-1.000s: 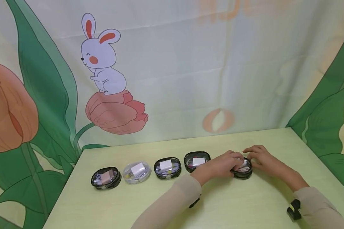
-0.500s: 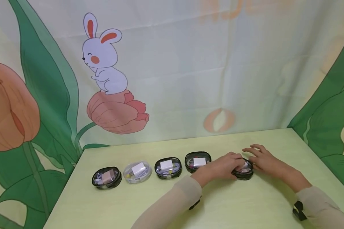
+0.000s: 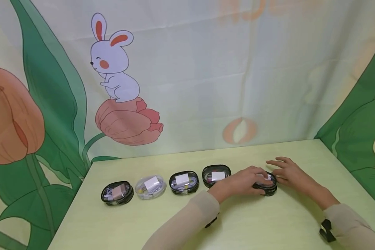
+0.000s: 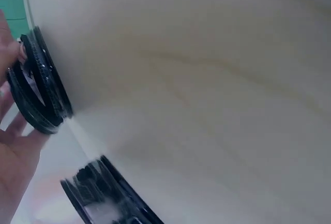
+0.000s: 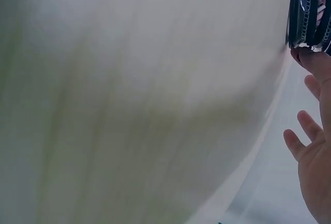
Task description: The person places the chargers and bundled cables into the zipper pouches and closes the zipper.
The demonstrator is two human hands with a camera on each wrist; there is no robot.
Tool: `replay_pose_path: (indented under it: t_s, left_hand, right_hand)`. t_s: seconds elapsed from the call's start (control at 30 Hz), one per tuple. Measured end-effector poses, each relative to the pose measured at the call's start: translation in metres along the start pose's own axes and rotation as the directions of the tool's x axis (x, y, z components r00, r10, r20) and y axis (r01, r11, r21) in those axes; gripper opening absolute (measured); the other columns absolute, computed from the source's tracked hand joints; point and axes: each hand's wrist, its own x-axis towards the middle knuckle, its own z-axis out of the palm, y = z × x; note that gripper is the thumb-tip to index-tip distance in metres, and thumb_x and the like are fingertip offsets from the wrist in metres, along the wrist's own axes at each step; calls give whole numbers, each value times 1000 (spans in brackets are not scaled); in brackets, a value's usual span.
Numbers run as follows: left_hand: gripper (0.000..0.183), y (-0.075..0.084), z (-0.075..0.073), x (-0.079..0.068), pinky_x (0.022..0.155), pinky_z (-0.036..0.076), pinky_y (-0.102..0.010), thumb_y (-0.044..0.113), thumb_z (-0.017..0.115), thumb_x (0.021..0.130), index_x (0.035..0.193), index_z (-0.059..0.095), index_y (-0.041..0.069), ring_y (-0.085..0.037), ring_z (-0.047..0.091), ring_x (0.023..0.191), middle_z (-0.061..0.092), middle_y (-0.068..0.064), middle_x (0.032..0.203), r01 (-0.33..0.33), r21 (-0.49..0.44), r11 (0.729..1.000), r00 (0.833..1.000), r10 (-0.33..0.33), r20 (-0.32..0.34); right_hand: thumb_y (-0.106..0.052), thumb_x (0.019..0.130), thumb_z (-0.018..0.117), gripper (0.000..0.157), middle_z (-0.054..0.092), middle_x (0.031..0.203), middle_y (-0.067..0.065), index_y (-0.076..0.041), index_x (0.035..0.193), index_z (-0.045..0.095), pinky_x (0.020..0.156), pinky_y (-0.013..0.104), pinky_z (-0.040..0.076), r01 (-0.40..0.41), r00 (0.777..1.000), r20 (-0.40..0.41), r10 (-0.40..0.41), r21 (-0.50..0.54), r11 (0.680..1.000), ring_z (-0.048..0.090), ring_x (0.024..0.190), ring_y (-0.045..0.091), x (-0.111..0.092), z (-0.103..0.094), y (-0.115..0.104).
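Note:
At the right end of a row lies a small oval zip case [image 3: 270, 186] with a clear top and black trim; something pale pink shows inside. My left hand [image 3: 244, 181] grips it from its left side, fingers over the top and thumb at the near edge. In the left wrist view the case's black rims [image 4: 56, 87] stand a little apart at one end. My right hand [image 3: 295, 177] is at the case's right end with fingers spread. Its thumb [image 5: 313, 61] touches the case end, just below the zip teeth, in the right wrist view.
Left along the table [image 3: 137, 222] stand another black-trimmed case [image 3: 216, 170], one with a white charger [image 3: 182, 180], a white-trimmed case [image 3: 157, 191] and a black one with a pink charger [image 3: 118, 191]. A printed cloth [image 3: 187, 76] hangs behind the table.
My right fingers have straightened and drawn slightly right, away from the case top. My left hand has kept its place on the case, its thumb now showing at the near edge.

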Motion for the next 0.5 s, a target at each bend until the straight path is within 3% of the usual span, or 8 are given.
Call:
replay_pose_path:
  t_s: [0.17, 0.27, 0.5]
  left_hand:
    - [32, 7, 2, 5, 109, 37, -21, 34, 68, 99, 131, 71, 28, -14, 57, 122, 63, 2, 131, -17, 134, 991, 996, 29, -81]
    - [31, 13, 1, 8, 107, 40, -21, 34, 69, 98, 128, 73, 29, -13, 59, 118, 64, 2, 128, 10, 206, 978, 993, 15, -119]
    - [32, 23, 5, 12, 94, 50, -20, 37, 67, 99, 131, 70, 33, -15, 57, 122, 61, 6, 134, 111, 267, 957, 991, -87, -101]
  right_hand:
    - [-7, 75, 87, 22, 63, 128, 19, -22, 83, 72, 85, 68, 47, -117, 991, 58, 117, -8, 993, 52, 117, 51, -2, -12, -10]
    - [-11, 74, 89, 25, 57, 133, 18, -27, 79, 71, 83, 70, 47, -169, 982, 84, 168, 0, 986, 47, 120, 51, -9, -20, -14]
    - [-9, 70, 89, 29, 53, 134, 23, -30, 77, 70, 87, 71, 39, -203, 979, 44, 200, 98, 974, 46, 117, 55, -25, -29, -30]
